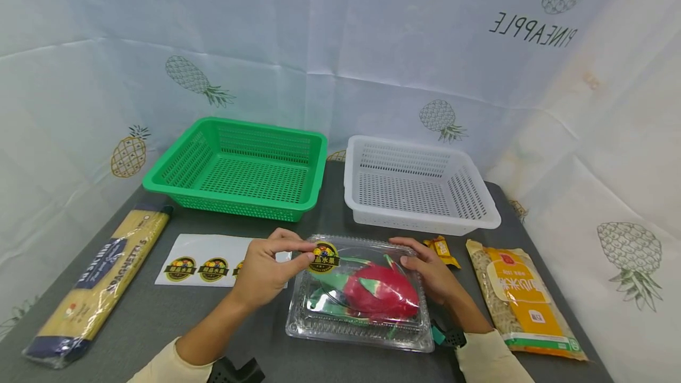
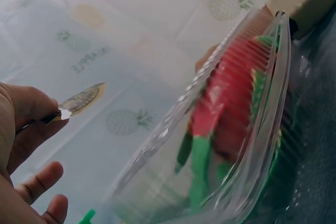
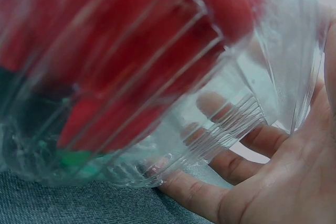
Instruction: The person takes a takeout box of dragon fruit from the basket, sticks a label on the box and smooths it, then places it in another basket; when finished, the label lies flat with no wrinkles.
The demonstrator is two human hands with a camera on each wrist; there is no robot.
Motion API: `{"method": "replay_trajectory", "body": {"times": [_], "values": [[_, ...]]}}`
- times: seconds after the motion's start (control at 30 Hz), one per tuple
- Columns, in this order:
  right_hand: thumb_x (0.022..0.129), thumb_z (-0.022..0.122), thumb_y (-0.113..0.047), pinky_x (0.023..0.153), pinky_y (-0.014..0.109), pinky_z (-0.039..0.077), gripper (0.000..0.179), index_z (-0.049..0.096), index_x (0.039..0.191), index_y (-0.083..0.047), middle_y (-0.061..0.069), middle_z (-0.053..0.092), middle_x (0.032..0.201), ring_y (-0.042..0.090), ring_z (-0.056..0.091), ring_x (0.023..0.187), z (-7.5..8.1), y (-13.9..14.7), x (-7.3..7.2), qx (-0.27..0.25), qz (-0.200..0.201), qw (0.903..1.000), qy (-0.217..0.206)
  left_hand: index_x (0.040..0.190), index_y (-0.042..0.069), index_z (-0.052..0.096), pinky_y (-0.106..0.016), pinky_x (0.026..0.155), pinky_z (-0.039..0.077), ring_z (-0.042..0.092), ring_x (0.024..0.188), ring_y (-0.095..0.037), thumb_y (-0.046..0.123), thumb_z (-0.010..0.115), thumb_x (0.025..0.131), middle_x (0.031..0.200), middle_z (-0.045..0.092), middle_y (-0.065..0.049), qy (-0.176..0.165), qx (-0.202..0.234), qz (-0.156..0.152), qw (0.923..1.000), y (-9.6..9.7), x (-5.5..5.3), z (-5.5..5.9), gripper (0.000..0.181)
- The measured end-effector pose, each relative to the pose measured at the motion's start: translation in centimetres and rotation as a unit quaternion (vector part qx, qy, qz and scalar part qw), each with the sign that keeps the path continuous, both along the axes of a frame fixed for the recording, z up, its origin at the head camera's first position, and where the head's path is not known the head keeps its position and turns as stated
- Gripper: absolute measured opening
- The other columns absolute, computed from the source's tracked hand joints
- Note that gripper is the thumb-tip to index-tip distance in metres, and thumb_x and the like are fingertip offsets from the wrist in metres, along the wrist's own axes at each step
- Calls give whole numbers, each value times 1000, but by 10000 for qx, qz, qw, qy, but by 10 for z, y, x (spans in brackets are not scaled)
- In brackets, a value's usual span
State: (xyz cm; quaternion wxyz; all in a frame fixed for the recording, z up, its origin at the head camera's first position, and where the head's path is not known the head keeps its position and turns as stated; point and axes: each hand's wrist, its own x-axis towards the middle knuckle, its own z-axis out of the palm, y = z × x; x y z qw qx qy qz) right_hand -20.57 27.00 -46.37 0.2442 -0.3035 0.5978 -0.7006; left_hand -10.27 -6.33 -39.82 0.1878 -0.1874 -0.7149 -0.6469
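Note:
A clear plastic clamshell box [image 1: 367, 337] stands closed in front of me, with a red and green dragon fruit [image 1: 384, 293] inside. My left hand [image 1: 270, 268] pinches a round black and gold sticker [image 1: 324, 257] between thumb and index finger, over the lid's far left corner. In the left wrist view the sticker [image 2: 84, 99] is apart from the box, its other fingers loosely spread. At the box's right side, my right hand [image 1: 433, 273] grips the edge; the right wrist view has its fingers [image 3: 197, 192] around the clear wall.
Left of the box lies a white sticker sheet [image 1: 213, 245] with several round stickers. A spaghetti pack [image 1: 101, 282] is at far left, a yellow-orange bag [image 1: 524, 300] at right. A small orange packet [image 1: 441, 251] sits behind my right hand. Green [image 1: 239, 203] and white [image 1: 415, 217] baskets stand at the back.

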Motion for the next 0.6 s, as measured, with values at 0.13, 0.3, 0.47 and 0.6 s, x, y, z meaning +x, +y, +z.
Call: {"method": "replay_trajectory", "body": {"times": [0.13,0.3,0.47,0.6], "values": [[100,43,-4,78,50,52,41,44,142,-6,15,51,128,32,60,105,0,0,0,37,-50,10000,-7,96,-2,76,-33,84,47,55,97,-22,-1,76,81,94,63,-9,-231,-93,-200,9995,12,-2,-1,15],[100,45,-6,79,50,52,41,46,141,-8,16,50,128,33,60,106,0,-1,1,130,-130,9998,-31,94,0,77,-36,86,47,56,100,-26,2,77,81,97,65,-7,-387,-79,-421,9983,26,-4,0,13],[100,46,-7,80,50,51,41,46,141,-8,17,49,129,32,59,107,1,-2,1,153,-172,9997,-87,91,1,78,-38,79,51,55,99,-26,1,78,80,96,64,-7,-655,-165,-505,9964,35,-7,2,12],[100,47,-8,79,50,52,41,44,141,-4,16,50,127,32,60,106,1,-2,1,210,-248,9994,-95,92,4,79,-41,78,51,53,100,-25,3,78,80,97,62,-6,-921,-444,-556,9932,42,-10,3,12]]}}
